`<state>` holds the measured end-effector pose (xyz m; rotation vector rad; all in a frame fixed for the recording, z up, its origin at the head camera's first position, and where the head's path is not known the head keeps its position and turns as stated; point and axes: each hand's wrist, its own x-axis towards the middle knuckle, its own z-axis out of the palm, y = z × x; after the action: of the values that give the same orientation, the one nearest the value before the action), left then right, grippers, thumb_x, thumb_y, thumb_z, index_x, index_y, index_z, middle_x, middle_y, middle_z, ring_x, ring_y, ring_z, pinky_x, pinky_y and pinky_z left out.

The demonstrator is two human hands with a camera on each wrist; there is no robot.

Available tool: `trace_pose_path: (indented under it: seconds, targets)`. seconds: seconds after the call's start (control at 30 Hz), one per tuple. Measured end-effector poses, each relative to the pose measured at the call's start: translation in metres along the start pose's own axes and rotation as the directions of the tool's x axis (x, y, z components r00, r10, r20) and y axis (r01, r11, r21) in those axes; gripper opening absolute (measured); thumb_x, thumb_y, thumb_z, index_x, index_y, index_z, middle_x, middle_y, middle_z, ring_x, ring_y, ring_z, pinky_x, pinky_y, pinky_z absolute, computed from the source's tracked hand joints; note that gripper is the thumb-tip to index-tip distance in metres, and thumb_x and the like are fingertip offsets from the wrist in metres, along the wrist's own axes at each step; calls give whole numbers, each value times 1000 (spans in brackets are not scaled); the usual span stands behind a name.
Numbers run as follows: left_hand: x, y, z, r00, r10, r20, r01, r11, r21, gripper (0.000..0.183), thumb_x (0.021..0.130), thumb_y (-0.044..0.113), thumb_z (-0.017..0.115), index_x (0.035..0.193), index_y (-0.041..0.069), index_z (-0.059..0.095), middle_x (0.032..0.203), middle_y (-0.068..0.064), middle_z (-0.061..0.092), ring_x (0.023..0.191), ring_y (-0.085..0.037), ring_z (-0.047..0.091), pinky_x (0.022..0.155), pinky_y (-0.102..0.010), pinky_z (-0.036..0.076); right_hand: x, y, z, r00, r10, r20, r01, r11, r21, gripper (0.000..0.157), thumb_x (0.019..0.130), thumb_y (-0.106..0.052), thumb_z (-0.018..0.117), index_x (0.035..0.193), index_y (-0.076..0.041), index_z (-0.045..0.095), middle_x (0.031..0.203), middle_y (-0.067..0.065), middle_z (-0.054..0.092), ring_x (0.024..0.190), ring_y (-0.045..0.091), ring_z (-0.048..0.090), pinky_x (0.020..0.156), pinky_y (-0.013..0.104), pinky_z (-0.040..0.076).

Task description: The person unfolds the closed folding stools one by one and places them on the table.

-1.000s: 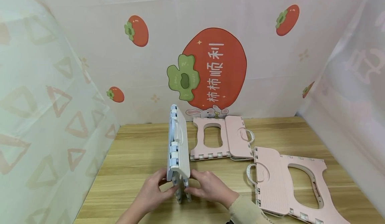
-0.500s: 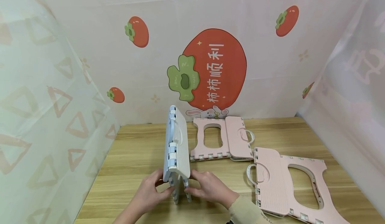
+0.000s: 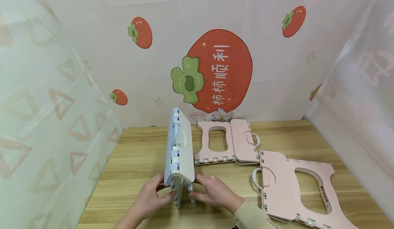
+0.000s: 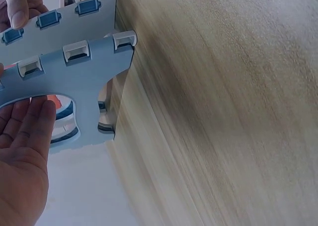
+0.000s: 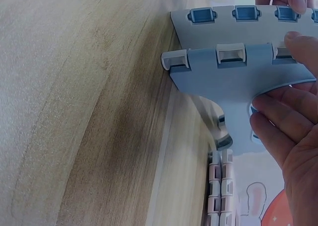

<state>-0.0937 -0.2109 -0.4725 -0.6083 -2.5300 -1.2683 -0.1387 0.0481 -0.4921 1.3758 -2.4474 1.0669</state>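
Note:
A blue-and-white folding step stool (image 3: 186,147) stands partly unfolded on the wooden table in the head view. Its two seat halves slope down from a raised hinge ridge. My left hand (image 3: 150,195) grips the left leg panel, thumb on the near edge and fingers reaching into the panel's cut-out (image 4: 63,121), as the left wrist view shows. On the other side my right hand (image 3: 217,192) holds the right leg panel (image 5: 208,72) the same way, its thumb on the hinged edge. In the head view the seat hides some of the fingers.
Two pink folding stools lie flat on the wooden table (image 3: 132,164): one pink stool (image 3: 244,140) at the back, a larger-looking pink stool (image 3: 280,184) at the right. White printed cloth walls (image 3: 160,51) enclose the table at the back and both sides.
My left hand has moved left with the left leg panel, so the legs stand wider apart. The seat halves have spread and the ridge leans slightly left. My right hand stays in place.

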Motion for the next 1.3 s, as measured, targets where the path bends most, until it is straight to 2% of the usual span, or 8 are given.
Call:
trace_pose_path:
  seconds: [0.33,0.67,0.9,1.3]
  targets:
    - [-1,-1,-4,1000,-7,7,7,1000,-10,49,77,3,87,122,8,68,113,1,70,100,-9,69,84,-31,62,0,0,0,1000,14,9,-14,1000,-2,46,92,-24,78,130,-6,59,120,12,73,109,23,72,91,29,59]
    - [-3,-2,-8,1000,-1,4,1,1000,0,48,78,4,87,121,10,68,111,3,69,100,-6,68,83,-32,63,0,0,0,1000,17,11,-17,1000,-1,43,95,-24,76,130,-6,58,120,13,73,109,22,72,90,28,59]
    - [-4,-2,-11,999,-44,20,44,999,-17,48,79,5,87,122,10,68,113,3,70,102,-7,68,85,-33,62,-1,1,1,1000,19,15,-19,1000,5,44,95,-24,75,131,-7,58,121,13,73,109,24,72,90,29,60]
    - [-5,-7,-15,997,-69,31,69,997,-21,49,77,-1,85,121,9,68,112,4,70,102,-8,69,87,-32,61,1,-2,-2,997,54,46,-54,999,1,47,94,-23,76,134,-7,57,124,13,72,112,25,71,93,32,59]
